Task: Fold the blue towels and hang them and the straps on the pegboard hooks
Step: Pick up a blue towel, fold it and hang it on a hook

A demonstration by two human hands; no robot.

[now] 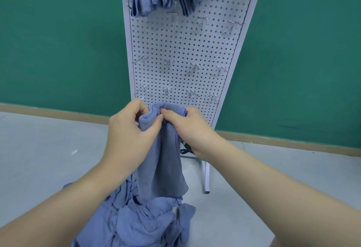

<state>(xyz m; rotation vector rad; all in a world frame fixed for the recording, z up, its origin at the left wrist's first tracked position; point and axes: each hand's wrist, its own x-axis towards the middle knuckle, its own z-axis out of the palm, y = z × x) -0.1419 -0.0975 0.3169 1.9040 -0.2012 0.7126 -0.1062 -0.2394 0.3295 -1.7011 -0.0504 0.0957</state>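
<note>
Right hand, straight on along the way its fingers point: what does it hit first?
The right hand pinches the held blue towel, fingers aimed leftward. First contact is likely the left hand, whose thumb nearly meets them at the towel's top fold. Depth between them is unclear.

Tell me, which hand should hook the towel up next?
Probably the right hand: it pinches the towel top nearest the empty hooks. The left hand grips lower.
</note>
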